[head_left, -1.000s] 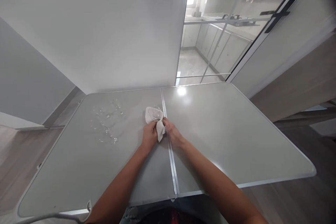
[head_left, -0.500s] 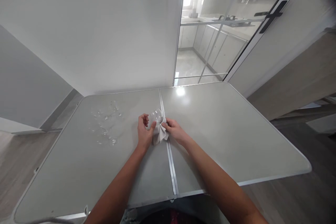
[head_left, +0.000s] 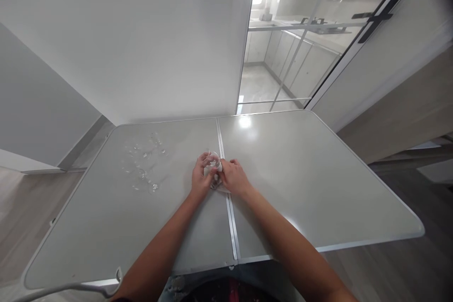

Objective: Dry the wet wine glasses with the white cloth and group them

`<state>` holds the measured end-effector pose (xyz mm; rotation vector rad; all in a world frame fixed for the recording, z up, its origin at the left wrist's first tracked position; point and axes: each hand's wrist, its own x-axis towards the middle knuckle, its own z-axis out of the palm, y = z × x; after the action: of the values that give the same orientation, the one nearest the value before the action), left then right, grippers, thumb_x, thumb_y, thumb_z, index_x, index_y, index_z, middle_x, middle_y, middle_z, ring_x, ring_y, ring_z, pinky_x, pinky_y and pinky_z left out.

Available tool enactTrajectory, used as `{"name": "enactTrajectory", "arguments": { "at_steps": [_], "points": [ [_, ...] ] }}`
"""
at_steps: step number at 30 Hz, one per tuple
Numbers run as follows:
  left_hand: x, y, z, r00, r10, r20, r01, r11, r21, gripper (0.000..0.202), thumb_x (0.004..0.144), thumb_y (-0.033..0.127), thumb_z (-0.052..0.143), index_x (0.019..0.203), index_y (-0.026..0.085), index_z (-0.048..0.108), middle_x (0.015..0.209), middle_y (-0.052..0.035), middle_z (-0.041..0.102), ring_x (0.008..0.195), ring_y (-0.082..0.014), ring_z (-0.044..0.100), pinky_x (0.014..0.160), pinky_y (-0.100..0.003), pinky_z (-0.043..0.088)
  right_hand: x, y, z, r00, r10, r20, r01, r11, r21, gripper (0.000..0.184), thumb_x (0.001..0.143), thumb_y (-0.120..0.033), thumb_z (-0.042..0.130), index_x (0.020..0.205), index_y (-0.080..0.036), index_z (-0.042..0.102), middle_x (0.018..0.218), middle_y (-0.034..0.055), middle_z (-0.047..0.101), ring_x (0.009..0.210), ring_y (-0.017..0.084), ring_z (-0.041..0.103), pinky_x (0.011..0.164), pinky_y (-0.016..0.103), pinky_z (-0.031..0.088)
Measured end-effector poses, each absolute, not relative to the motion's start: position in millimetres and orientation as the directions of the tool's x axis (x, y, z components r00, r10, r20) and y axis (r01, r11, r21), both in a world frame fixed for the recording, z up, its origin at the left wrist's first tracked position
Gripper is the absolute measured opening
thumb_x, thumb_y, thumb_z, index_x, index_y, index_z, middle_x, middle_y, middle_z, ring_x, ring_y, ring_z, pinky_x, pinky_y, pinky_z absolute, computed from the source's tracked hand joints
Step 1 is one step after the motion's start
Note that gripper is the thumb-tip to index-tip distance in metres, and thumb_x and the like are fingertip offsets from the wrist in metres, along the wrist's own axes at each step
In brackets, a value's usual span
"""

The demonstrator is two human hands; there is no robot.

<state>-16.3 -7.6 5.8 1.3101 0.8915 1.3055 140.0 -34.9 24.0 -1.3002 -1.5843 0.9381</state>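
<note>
Over the table's middle seam, my left hand [head_left: 201, 179] is closed around a clear glass [head_left: 212, 155], its thumb in front and its fingers along the left side. My right hand [head_left: 235, 178] grips a white cloth [head_left: 223, 189] and presses it against the right side of the glass near the rim. Most of the cloth is covered by the fingers, and a loose corner shows below them. Whether some cloth reaches inside the glass, I cannot tell.
Several clear glass items [head_left: 143, 174] are grouped on the left half of the folding table [head_left: 318, 174], their outlines faint. A grey cable or strap [head_left: 81, 287] crosses the near left edge. Behind the table stand a white wall [head_left: 159, 47] and a glazed door [head_left: 279, 66].
My left hand has closed around the glass after its fingers were apart beside it. My right hand has bunched up the cloth and moved closer against the glass. The view has shifted slightly.
</note>
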Motion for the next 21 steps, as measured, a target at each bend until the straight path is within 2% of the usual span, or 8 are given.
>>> {"name": "enactTrajectory", "arguments": {
  "at_steps": [3, 6, 9, 13, 15, 16, 18, 21],
  "points": [
    [-19.8, -6.7, 5.3, 0.244, 0.96, 0.134, -0.328, -0.048, 0.943, 0.058, 0.08, 0.057, 0.075, 0.123, 0.019, 0.064, 0.12, -0.0155, 0.07, 0.118, -0.0306, 0.065, 0.098, -0.042, 0.053, 138.7, -37.5, 26.5, -0.221, 0.975, 0.035, 0.082, 0.054, -0.995, 0.029, 0.088, -0.049, 0.062, 0.087, -0.02, 0.062, 0.073, 0.0029, 0.062, 0.069, 0.019, 0.055, 0.072, 0.031, 0.043],
    [-22.2, -6.3, 7.4, 0.414, 0.908, 0.067, -0.43, 0.13, 0.894, 0.071, 0.076, 0.065, 0.074, 0.127, 0.018, 0.06, 0.118, -0.0169, 0.07, 0.099, -0.0284, 0.071, 0.084, -0.039, 0.057, 142.4, -40.1, 30.4, -0.544, 0.835, -0.082, -0.272, -0.268, -0.924, 0.038, 0.088, -0.058, 0.054, 0.086, -0.02, 0.058, 0.066, 0.0005, 0.058, 0.058, 0.018, 0.054, 0.062, 0.032, 0.045],
    [-21.6, -5.9, 8.3, 0.418, 0.904, 0.094, -0.448, 0.114, 0.887, 0.074, 0.075, 0.066, 0.075, 0.128, 0.018, 0.059, 0.12, -0.0179, 0.069, 0.096, -0.0278, 0.072, 0.081, -0.038, 0.058, 144.8, -40.7, 31.7, -0.533, 0.841, -0.092, -0.215, -0.24, -0.947, 0.039, 0.089, -0.058, 0.052, 0.087, -0.02, 0.059, 0.067, 0.0019, 0.059, 0.059, 0.02, 0.057, 0.062, 0.034, 0.045],
    [-19.7, -2.8, 3.7, 0.238, 0.96, 0.151, -0.394, -0.047, 0.918, 0.068, 0.073, 0.048, 0.084, 0.129, 0.018, 0.058, 0.122, -0.0166, 0.071, 0.116, -0.0307, 0.067, 0.099, -0.042, 0.053, 138.4, -38.8, 27.9, -0.142, 0.989, 0.038, 0.111, 0.054, -0.992, 0.027, 0.086, -0.045, 0.066, 0.094, -0.02, 0.063, 0.084, 0.0071, 0.066, 0.08, 0.022, 0.059, 0.074, 0.031, 0.042],
    [-19.9, -1.0, 0.9, 0.2, 0.97, 0.14, -0.367, -0.058, 0.928, 0.068, 0.071, 0.044, 0.086, 0.128, 0.018, 0.06, 0.12, -0.0162, 0.072, 0.118, -0.0309, 0.066, 0.102, -0.042, 0.051, 134.7, -37.8, 25.6, -0.08, 0.993, 0.086, 0.206, 0.101, -0.973, 0.026, 0.087, -0.044, 0.067, 0.098, -0.021, 0.065, 0.086, 0.0071, 0.067, 0.082, 0.022, 0.059, 0.077, 0.031, 0.041],
    [-20.2, -0.4, -0.1, 0.207, 0.971, 0.121, -0.374, -0.036, 0.927, 0.066, 0.073, 0.046, 0.085, 0.127, 0.017, 0.061, 0.119, -0.0162, 0.072, 0.115, -0.0308, 0.068, 0.101, -0.043, 0.052, 133.7, -37.3, 24.7, -0.09, 0.993, 0.074, 0.169, 0.089, -0.982, 0.027, 0.087, -0.046, 0.066, 0.096, -0.021, 0.065, 0.083, 0.006, 0.067, 0.078, 0.021, 0.058, 0.074, 0.03, 0.042],
    [-20.6, -0.1, -0.9, 0.249, 0.965, 0.083, -0.411, 0.028, 0.911, 0.064, 0.076, 0.053, 0.08, 0.125, 0.017, 0.063, 0.116, -0.0163, 0.073, 0.108, -0.03, 0.071, 0.097, -0.043, 0.054, 134.4, -36.1, 23.7, -0.208, 0.978, -0.023, -0.09, -0.042, -0.995, 0.033, 0.086, -0.052, 0.063, 0.09, -0.02, 0.064, 0.075, 0.0035, 0.065, 0.068, 0.019, 0.057, 0.068, 0.03, 0.044],
    [-20.0, -1.0, -0.1, 0.312, 0.947, 0.081, -0.461, 0.076, 0.884, 0.067, 0.075, 0.059, 0.079, 0.125, 0.016, 0.064, 0.115, -0.0168, 0.073, 0.104, -0.0304, 0.072, 0.096, -0.043, 0.054, 140.6, -33.9, 23.7, -0.463, 0.877, -0.127, -0.397, -0.334, -0.855, 0.041, 0.084, -0.059, 0.058, 0.086, -0.018, 0.063, 0.064, 0.0022, 0.06, 0.058, 0.019, 0.058, 0.062, 0.033, 0.048]
  ]
}}
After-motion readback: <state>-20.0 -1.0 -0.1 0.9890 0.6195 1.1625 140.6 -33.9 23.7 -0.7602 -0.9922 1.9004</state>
